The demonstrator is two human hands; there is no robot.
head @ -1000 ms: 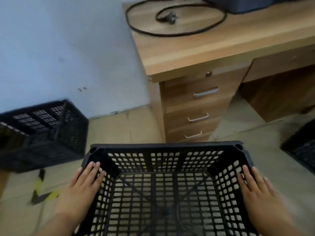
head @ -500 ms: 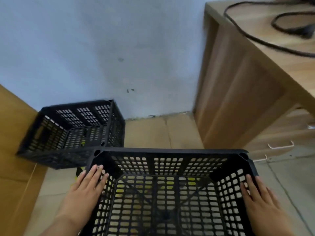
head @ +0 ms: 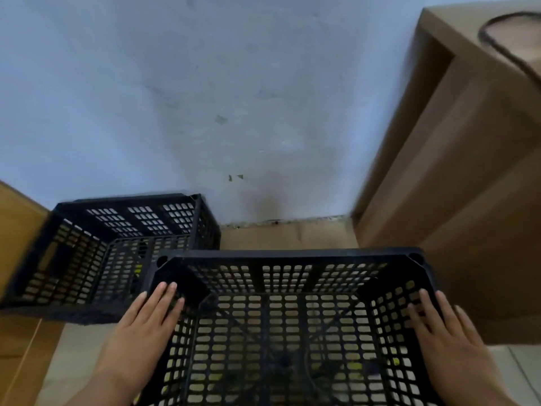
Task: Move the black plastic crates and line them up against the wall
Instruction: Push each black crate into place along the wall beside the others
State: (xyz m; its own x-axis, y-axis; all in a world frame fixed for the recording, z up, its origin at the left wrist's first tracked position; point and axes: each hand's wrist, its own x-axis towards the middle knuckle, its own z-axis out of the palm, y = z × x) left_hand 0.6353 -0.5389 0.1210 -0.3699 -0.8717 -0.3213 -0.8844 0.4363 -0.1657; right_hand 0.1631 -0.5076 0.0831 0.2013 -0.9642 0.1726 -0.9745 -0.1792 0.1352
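Note:
I hold an empty black perforated plastic crate (head: pixel 288 254) in front of me, above the floor. My left hand (head: pixel 146 326) grips its left wall with the fingers laid over the rim. My right hand (head: pixel 445 338) grips the right wall the same way. A second black crate (head: pixel 123 227) stands on the floor at the left, its far side against the pale blue wall (head: pixel 205 98). The held crate's left corner overlaps the view of that second crate's near right corner.
A wooden desk side panel (head: pixel 456 200) rises at the right, with a black cable (head: pixel 509 51) on top. A brown wooden surface (head: pixel 17 332) borders the left. A strip of tan floor (head: pixel 287 237) lies between the standing crate and the desk.
The view has swung left and closer to the wall. The desk drawers have left the view, and the gap between the standing crate and the desk is now straight ahead. Both hands keep their grip.

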